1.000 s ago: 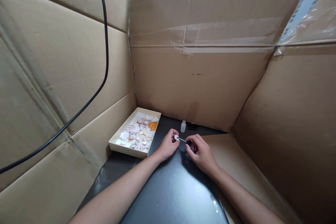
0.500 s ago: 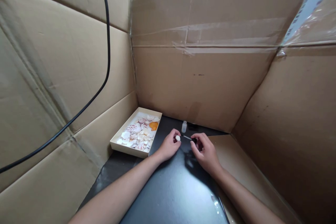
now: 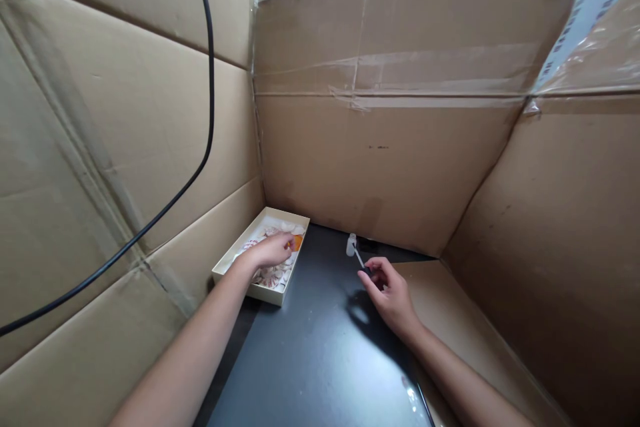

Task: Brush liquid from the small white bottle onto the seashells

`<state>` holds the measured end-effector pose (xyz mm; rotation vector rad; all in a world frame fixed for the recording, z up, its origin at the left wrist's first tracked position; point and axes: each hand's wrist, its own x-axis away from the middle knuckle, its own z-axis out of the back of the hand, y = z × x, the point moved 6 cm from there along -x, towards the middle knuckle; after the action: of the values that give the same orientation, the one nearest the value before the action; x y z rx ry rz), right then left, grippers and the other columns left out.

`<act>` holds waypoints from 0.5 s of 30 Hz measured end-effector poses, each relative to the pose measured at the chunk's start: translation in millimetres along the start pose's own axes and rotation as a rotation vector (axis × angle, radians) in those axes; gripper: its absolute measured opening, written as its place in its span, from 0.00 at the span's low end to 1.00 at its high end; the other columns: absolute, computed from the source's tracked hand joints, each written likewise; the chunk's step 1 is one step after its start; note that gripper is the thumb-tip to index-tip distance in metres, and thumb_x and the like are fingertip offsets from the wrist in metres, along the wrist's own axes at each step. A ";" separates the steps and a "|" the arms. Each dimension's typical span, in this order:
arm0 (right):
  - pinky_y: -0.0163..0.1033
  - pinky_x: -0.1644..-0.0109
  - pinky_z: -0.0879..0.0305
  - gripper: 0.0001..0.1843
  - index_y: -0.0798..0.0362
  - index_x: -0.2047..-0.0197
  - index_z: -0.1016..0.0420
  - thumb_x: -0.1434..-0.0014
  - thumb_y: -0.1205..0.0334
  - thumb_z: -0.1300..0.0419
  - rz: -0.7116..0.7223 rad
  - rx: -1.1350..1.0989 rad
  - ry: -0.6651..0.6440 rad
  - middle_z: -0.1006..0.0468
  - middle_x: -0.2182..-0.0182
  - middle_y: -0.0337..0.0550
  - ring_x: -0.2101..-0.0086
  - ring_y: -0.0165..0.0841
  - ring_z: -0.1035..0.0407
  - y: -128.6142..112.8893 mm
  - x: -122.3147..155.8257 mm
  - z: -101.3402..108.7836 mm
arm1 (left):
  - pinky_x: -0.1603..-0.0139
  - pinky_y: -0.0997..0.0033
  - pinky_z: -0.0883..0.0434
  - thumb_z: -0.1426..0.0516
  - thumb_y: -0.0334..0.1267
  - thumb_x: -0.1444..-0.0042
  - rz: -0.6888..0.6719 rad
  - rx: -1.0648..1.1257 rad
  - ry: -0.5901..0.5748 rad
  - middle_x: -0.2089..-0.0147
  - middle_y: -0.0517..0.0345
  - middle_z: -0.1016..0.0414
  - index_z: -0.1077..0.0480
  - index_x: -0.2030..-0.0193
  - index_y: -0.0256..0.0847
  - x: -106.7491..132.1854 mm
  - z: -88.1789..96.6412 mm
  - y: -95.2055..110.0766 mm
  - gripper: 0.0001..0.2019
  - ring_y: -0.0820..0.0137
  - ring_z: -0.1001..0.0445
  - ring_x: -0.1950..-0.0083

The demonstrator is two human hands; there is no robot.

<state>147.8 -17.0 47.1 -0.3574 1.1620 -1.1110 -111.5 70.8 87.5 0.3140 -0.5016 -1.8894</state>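
My left hand [image 3: 273, 250] is over the shallow cream box lid [image 3: 273, 295] of seashells [image 3: 275, 275], fingers curled together beside an orange shell [image 3: 298, 242]. Whatever its fingertips hold is hidden. In my right hand [image 3: 390, 290] is a brush applicator [image 3: 361, 260], gripped by its black cap. Its thin stem points away from me, up and to the left, with the tip at or just in front of a small translucent bottle [image 3: 351, 244]. The bottle stands open near the back of the dark table; whether the tip is inside its neck I cannot tell.
Cardboard walls [image 3: 390, 173] enclose the glossy dark table [image 3: 310, 360] at the back and sides. A black cable [image 3: 211, 100] hangs along the left wall. Flat cardboard [image 3: 440, 307] lies under my right forearm. A small dark object [image 3: 369, 245] sits behind the bottle.
My left hand has moved left from the table's middle to over the shells; the small white shell it held no longer shows. The brush has swung toward the bottle.
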 end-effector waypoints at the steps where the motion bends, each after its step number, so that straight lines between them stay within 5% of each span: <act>1: 0.33 0.73 0.41 0.12 0.52 0.61 0.33 0.40 0.52 0.42 0.012 0.008 -0.005 0.33 0.75 0.36 0.76 0.28 0.38 -1.4 0.2 -0.4 | 0.60 0.72 0.40 0.49 0.30 0.52 -0.019 0.024 0.032 0.65 0.56 0.31 0.31 0.69 0.39 1.1 3.0 5.3 0.07 0.66 0.34 0.61; 3: 0.33 0.73 0.41 0.11 0.52 0.61 0.33 0.40 0.53 0.41 0.041 0.021 -0.005 0.34 0.76 0.35 0.77 0.28 0.38 -6.1 0.8 -0.4 | 0.60 0.72 0.39 0.48 0.35 0.48 -0.078 0.148 0.022 0.66 0.56 0.30 0.30 0.71 0.39 6.7 5.4 27.0 0.07 0.67 0.33 0.61; 8: 0.33 0.72 0.39 0.08 0.52 0.60 0.33 0.41 0.58 0.41 0.158 0.057 0.023 0.32 0.75 0.36 0.77 0.28 0.38 -28.4 4.4 2.7 | 0.67 0.74 0.39 0.48 0.50 0.43 -0.162 0.444 -0.394 0.70 0.59 0.28 0.28 0.68 0.40 31.6 -32.7 102.1 0.16 0.71 0.33 0.69; 12: 0.34 0.70 0.37 0.07 0.50 0.59 0.32 0.42 0.65 0.43 0.245 0.119 0.016 0.29 0.69 0.40 0.73 0.29 0.36 -48.9 6.3 2.8 | 0.61 0.72 0.36 0.48 0.46 0.42 -0.274 0.578 -0.315 0.63 0.55 0.23 0.26 0.63 0.39 35.8 -58.3 133.6 0.14 0.69 0.29 0.63; 15: 0.36 0.70 0.37 0.08 0.49 0.59 0.32 0.43 0.67 0.44 0.307 0.159 0.001 0.29 0.70 0.41 0.73 0.31 0.36 -67.2 5.4 12.0 | 0.58 0.71 0.35 0.49 0.45 0.41 -0.298 0.620 -0.307 0.61 0.55 0.23 0.25 0.61 0.38 33.3 -67.1 133.6 0.15 0.67 0.28 0.60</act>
<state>123.9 -56.0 98.1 -0.0519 1.0795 -0.9255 15.7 -14.3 94.0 0.5271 -1.3159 -2.0416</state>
